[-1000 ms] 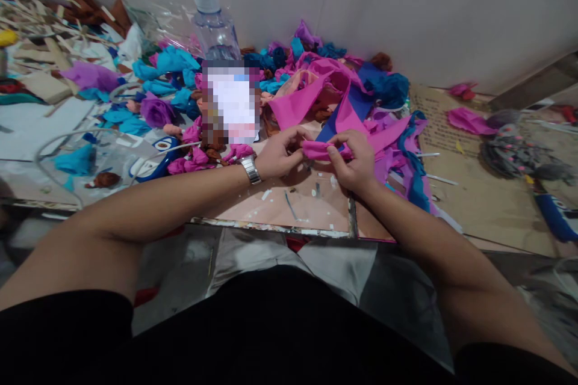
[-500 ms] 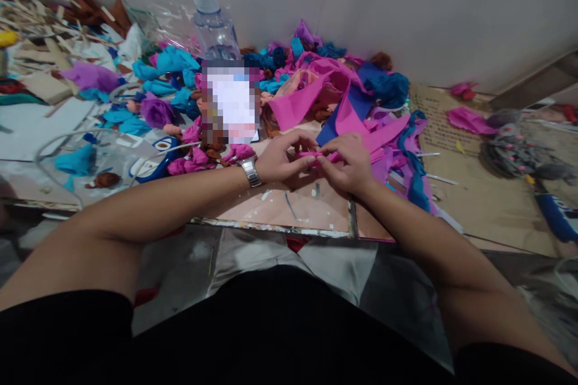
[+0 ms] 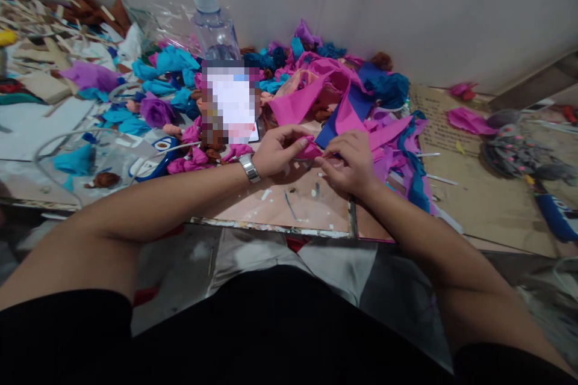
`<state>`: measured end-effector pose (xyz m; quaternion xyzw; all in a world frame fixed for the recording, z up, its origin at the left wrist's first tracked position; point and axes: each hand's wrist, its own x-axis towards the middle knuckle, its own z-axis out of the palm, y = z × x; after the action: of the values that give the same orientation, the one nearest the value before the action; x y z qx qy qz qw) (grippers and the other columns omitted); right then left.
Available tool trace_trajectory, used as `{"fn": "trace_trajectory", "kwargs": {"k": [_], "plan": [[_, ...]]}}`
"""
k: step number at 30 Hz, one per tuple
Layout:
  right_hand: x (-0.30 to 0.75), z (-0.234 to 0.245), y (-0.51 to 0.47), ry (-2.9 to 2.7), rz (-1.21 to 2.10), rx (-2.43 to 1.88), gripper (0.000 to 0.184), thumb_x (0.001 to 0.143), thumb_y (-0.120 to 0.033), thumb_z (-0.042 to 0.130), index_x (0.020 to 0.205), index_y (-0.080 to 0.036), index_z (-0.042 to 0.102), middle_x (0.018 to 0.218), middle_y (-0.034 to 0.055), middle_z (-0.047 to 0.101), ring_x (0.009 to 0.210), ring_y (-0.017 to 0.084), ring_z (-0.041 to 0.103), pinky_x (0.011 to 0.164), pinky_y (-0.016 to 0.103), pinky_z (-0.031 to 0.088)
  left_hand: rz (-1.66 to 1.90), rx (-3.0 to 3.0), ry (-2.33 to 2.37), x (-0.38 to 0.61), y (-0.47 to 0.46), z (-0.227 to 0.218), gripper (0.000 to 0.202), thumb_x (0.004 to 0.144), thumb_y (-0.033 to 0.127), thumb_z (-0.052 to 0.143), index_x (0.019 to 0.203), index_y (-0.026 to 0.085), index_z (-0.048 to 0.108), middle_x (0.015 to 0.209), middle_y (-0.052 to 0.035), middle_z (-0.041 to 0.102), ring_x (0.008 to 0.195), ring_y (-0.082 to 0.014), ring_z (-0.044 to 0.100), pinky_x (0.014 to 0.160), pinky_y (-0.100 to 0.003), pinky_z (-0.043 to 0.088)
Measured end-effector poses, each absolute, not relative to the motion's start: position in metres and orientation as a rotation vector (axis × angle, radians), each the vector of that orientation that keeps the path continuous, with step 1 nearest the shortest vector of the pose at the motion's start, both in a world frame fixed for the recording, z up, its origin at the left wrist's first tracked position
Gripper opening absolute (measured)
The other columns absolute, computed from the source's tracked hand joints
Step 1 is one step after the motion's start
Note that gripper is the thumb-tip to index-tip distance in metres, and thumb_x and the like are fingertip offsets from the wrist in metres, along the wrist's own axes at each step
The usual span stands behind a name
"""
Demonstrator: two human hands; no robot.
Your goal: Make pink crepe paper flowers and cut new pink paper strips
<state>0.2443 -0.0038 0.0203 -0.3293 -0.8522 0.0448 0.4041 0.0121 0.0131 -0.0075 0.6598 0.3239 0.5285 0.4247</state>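
Note:
My left hand, with a metal watch on its wrist, pinches a small piece of pink crepe paper just above the board. Close on its right, my right hand is closed with thumb and fingertips together at the paper's edge; whatever lies between those fingertips is too small to make out. A dark blue sheet and a long pink strip lie right behind the hands.
Crumpled teal, purple and brown paper pieces surround a clear bottle and a pixelated phone. A blue-and-white tool with a cord lies left. Wood sticks pile up at far left. Cardboard and a grey bundle are at right.
The hands have drawn slightly apart from touching fingertips. The pink paper now shows more fully in the left hand, and the right fingers have curled inward.

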Motion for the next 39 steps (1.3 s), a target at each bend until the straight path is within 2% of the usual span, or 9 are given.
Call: {"fn": "trace_trajectory", "kwargs": {"k": [4,7,12,14,18,23,27,30,39], "plan": [[0.246,0.018,-0.001,-2.200,0.112,-0.924,0.029,0.096,-0.053,0.076,0.110,-0.028,0.072,0.111,0.0082,0.077,0.112,0.035,0.065,0.104,0.056,0.040,1.311,1.580,0.795,0.013,0.017,-0.012,0.044,0.094,0.059,0.078,0.109,0.018,0.075,0.102,-0.0087,0.081,0.087,-0.0143,0.076,0.078,-0.027,0.062],[0.246,0.014,0.002,-2.237,0.132,-0.953,0.033,0.095,-0.050,0.077,0.117,-0.027,0.071,0.117,0.0089,0.079,0.113,0.035,0.066,0.102,0.054,0.040,1.294,1.565,0.780,0.013,0.016,-0.013,0.044,0.094,0.058,0.079,0.111,0.018,0.074,0.099,-0.0076,0.079,0.082,-0.0132,0.074,0.072,-0.024,0.060],[0.245,0.009,0.004,-2.246,0.144,-1.001,0.016,0.103,-0.038,0.066,0.111,-0.026,0.073,0.103,0.0064,0.081,0.100,0.030,0.068,0.100,0.052,0.037,1.291,1.614,0.812,0.013,0.014,-0.010,0.044,0.096,0.057,0.076,0.123,0.022,0.074,0.105,-0.0079,0.079,0.083,-0.0152,0.073,0.072,-0.028,0.060],[0.245,0.009,0.003,-2.232,0.147,-1.001,0.017,0.104,-0.038,0.063,0.110,-0.026,0.074,0.101,0.0058,0.082,0.096,0.029,0.068,0.099,0.052,0.037,1.303,1.644,0.840,0.012,0.014,-0.010,0.042,0.097,0.058,0.074,0.118,0.022,0.076,0.108,-0.0080,0.080,0.083,-0.0159,0.073,0.073,-0.029,0.061],[0.245,0.009,0.002,-2.220,0.165,-0.982,0.019,0.104,-0.041,0.065,0.111,-0.026,0.075,0.103,0.0056,0.083,0.094,0.028,0.071,0.099,0.051,0.038,1.324,1.712,0.886,0.012,0.012,-0.010,0.037,0.099,0.056,0.071,0.109,0.021,0.076,0.099,-0.0064,0.079,0.081,-0.0163,0.071,0.072,-0.030,0.059],[0.244,0.010,0.000,-2.221,0.218,-0.934,0.028,0.101,-0.052,0.072,0.110,-0.026,0.075,0.102,0.0048,0.084,0.092,0.027,0.072,0.099,0.050,0.039,1.233,1.868,0.742,0.012,0.011,-0.010,0.030,0.103,0.046,0.065,0.115,0.020,0.075,0.108,-0.0083,0.079,0.099,-0.0193,0.075,0.090,-0.034,0.060],[0.242,0.011,-0.001,-2.209,0.194,-0.912,0.026,0.104,-0.050,0.068,0.101,-0.025,0.076,0.091,0.0036,0.082,0.086,0.025,0.071,0.096,0.049,0.040,1.202,1.928,0.700,0.011,0.010,-0.008,0.029,0.105,0.043,0.064,0.119,0.020,0.074,0.115,-0.0097,0.079,0.105,-0.0203,0.075,0.094,-0.036,0.059],[0.243,0.010,0.000,-2.210,0.183,-0.908,0.022,0.103,-0.046,0.068,0.099,-0.026,0.076,0.091,0.0036,0.082,0.086,0.025,0.071,0.096,0.049,0.042,1.183,1.929,0.663,0.010,0.010,-0.008,0.031,0.104,0.045,0.066,0.122,0.021,0.074,0.120,-0.0109,0.079,0.110,-0.0213,0.075,0.097,-0.036,0.060],[0.244,0.010,0.001,-2.202,0.186,-0.900,0.018,0.101,-0.041,0.069,0.094,-0.025,0.072,0.089,0.0032,0.080,0.087,0.025,0.071,0.094,0.048,0.043,1.214,1.933,0.723,0.010,0.009,-0.005,0.032,0.099,0.049,0.074,0.108,0.019,0.081,0.111,-0.0125,0.081,0.099,-0.0209,0.077,0.087,-0.034,0.061]]}}
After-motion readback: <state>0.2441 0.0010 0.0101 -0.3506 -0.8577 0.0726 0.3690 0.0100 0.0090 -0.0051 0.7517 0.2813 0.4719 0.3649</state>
